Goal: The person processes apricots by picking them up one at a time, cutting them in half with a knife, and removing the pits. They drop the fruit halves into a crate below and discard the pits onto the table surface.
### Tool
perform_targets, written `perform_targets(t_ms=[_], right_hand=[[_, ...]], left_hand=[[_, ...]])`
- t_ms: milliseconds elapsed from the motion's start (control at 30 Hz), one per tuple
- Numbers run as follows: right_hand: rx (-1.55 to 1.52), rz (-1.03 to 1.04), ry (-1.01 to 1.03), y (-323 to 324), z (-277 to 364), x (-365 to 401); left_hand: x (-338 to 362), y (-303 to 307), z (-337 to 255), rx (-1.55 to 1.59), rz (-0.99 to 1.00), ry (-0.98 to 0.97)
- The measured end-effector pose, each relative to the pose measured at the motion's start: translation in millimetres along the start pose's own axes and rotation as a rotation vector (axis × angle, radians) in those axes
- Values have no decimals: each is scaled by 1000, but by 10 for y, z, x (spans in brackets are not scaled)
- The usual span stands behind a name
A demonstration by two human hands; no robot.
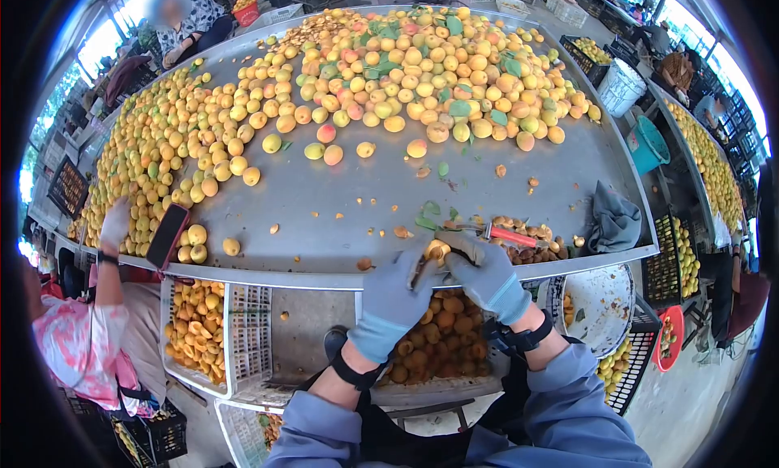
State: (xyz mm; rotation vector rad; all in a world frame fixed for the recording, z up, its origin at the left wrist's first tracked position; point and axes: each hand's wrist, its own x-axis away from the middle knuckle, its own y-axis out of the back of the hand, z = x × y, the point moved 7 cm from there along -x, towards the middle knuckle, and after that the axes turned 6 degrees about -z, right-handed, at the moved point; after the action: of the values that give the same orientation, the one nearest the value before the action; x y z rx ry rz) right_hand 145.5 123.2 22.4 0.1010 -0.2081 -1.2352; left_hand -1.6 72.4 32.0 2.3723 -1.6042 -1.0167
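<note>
At the left of the frame, a co-worker's gloved hand (115, 223) is beside whole apricots (174, 156), near a phone (168, 234) at the edge of the desk (316, 184). It might get bumped off if an arm brushes it.

In the lower middle, the left hand (395, 285) and right hand (489, 275), both gloved, have their fingers pinching one split apricot (439, 250), held over the desk's near edge. Damp gloves or an uneven squeeze could tear it or let it slip, likely into the crate (430, 393) underneath. Its opened side seems to face up toward the camera; it is roundish and partly covered, so I cannot tell its long axis.

Just right, a red-handled tool (515, 235) lies lengthwise across the frame, handle end rightward and slightly down, beside pits (544, 254); a careless reach might knock it.
</note>
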Motion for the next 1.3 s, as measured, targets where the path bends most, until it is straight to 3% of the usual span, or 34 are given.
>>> perform_targets(t_ms=[67,133,433,667,700,733,800,867,933,967,1033,1067,1133,1233,1300], right_hand=[[91,-11,34,-22,-23,8],[287,-105,273,-3,32,1],[401,-154,464,-25,147,98],[376,-175,452,-6,166,120],[272,-142,302,19,110,78],[170,-111,153,41,49,43],[209,-90,226,86,167,-5],[244,-71,293,151,254,-59],[397,-51,393,253,325,-102],[711,-146,363,407,277,-146],[1113,-213,182,748,-41,-257],[1117,-215,184,813,-102,-275],[1438,-116,11,897,-345,-299],[1418,-104,-18,893,-497,-343],[1421,-118,6,887,-530,-362]], left_hand=[[38,-148,51,-210,127,-27],[57,-192,69,-226,117,-43],[108,-246,131,-219,109,-68],[68,-294,101,-181,179,-153],[53,-285,81,-180,180,-153],[12,-250,71,-43,173,-51],[-38,-232,72,96,163,43],[33,-332,248,423,305,405],[9,-302,252,559,263,516],[16,-291,284,696,212,627],[41,-350,496,825,124,683],[43,-356,597,947,39,741],[34,-340,654,976,51,779],[-25,-357,533,1184,130,789],[43,-480,586,1497,47,1000]])
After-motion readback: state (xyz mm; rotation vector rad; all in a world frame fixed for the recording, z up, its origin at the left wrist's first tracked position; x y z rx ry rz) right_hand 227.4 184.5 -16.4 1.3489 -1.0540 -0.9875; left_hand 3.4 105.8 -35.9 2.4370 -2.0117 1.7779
